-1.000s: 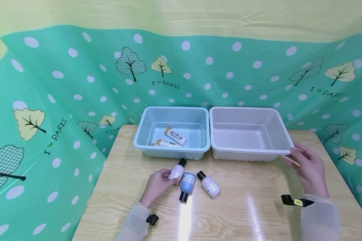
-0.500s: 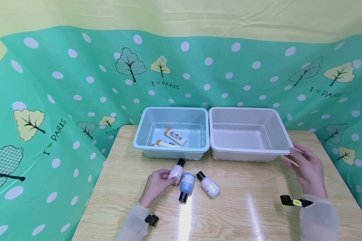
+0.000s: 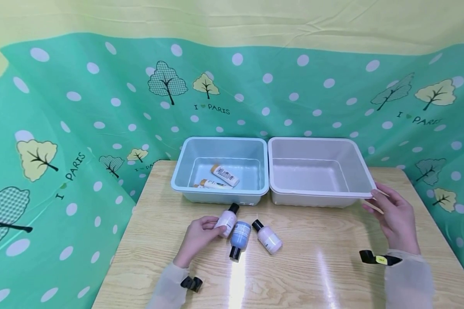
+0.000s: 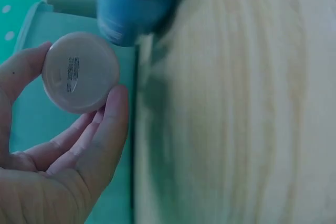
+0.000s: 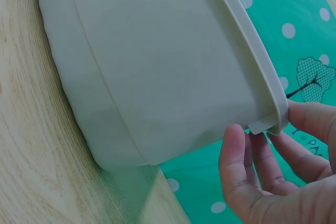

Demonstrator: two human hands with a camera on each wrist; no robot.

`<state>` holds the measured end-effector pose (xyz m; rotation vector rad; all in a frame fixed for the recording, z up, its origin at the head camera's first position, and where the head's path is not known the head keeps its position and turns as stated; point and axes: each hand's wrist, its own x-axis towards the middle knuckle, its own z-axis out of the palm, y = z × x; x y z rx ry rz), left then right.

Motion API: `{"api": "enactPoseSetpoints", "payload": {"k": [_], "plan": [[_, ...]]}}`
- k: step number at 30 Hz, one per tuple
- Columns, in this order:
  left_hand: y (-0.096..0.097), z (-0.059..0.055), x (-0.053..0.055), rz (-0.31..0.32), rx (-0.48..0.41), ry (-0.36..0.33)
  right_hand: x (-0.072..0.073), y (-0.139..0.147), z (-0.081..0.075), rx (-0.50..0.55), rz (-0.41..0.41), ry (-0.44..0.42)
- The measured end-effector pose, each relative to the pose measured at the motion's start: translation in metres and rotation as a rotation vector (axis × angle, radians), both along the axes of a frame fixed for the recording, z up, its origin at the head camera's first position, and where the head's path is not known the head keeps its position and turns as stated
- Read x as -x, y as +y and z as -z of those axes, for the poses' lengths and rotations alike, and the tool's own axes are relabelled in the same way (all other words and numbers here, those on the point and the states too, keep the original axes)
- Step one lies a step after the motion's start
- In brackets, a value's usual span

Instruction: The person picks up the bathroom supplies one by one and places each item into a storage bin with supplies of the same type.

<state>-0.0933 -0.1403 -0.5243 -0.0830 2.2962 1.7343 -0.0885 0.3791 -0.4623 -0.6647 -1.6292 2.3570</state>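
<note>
My left hand (image 3: pixel 201 238) grips a small pale-pink bottle (image 3: pixel 226 222) with a black cap by its lower part. The cap points away, towards the blue bin. In the left wrist view the round base of that bottle (image 4: pixel 79 74) faces the camera, pinched between thumb and fingers. Right beside it lies a blue bottle (image 3: pixel 240 234), black cap towards me. Another pale-pink bottle (image 3: pixel 270 239) lies on its side further right. My right hand (image 3: pixel 397 216) holds the front right corner of the pale grey bin (image 3: pixel 317 194), its fingers at the rim (image 5: pixel 262 69).
A light-blue bin (image 3: pixel 220 189) stands left of the grey one, their rims nearly touching. Inside it lie white tubes (image 3: pixel 225 175) with tan caps. Both stand on the wooden table (image 3: pixel 294 274), before a green dotted cloth (image 3: pixel 255 94).
My left wrist has shifted slightly left and down, and the bottle in that hand has turned a little. The right hand stays at the bin's corner.
</note>
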Motion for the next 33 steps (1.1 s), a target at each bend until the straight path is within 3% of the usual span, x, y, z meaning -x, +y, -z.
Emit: {"api": "enactPoseSetpoints", "payload": {"k": [11, 18, 26, 30, 33], "plan": [[0.01, -0.031, -0.01, 0.132, -0.051, -0.003, -0.001, 0.0, 0.001, 0.001, 0.012, -0.018], [0.018, -0.059, -0.01, 0.214, -0.111, 0.02, -0.001, 0.001, 0.001, 0.005, 0.007, -0.019], [0.03, -0.084, 0.011, 0.271, -0.207, 0.017, 0.0, -0.001, -0.001, -0.022, 0.005, -0.039], [0.042, -0.093, 0.03, 0.299, -0.249, 0.001, 0.0, -0.001, -0.001, -0.028, 0.0, -0.035], [0.052, -0.099, 0.047, 0.297, -0.219, 0.008, 0.001, 0.0, -0.001, -0.028, -0.005, -0.033]]}}
